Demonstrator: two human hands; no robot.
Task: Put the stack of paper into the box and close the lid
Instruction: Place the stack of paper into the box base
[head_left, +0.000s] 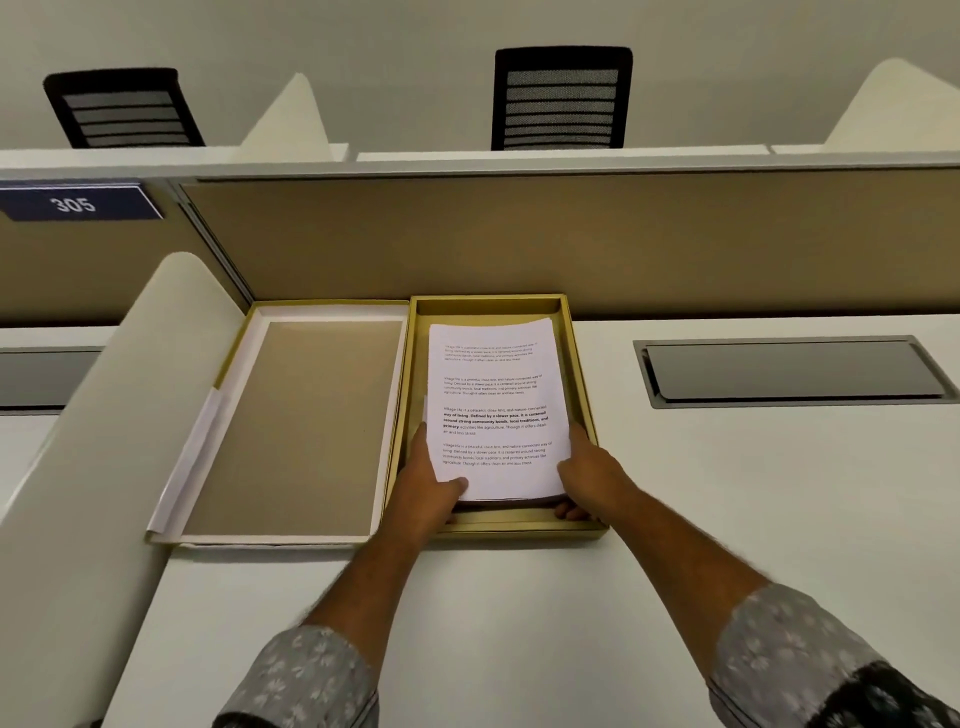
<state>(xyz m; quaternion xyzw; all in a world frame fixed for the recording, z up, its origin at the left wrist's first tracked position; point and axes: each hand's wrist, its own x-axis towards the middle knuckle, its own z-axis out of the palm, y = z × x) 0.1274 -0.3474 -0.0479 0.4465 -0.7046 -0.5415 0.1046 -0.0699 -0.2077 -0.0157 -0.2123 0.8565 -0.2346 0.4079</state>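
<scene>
A stack of white printed paper (496, 405) is inside the open gold box (584, 395) on the white desk. Its near end is raised a little off the box floor. My left hand (428, 483) grips the stack's near left corner, thumb on top. My right hand (584, 475) holds the near right edge, fingers under the stack. The box lid (306, 426) lies open and upside down to the left of the box, touching it, its brown inside facing up.
A tan partition wall (571, 239) rises right behind the box. A curved white divider (104, 415) stands left of the lid. A grey cable hatch (795, 371) is set in the desk to the right. Two black chairs stand beyond the partition.
</scene>
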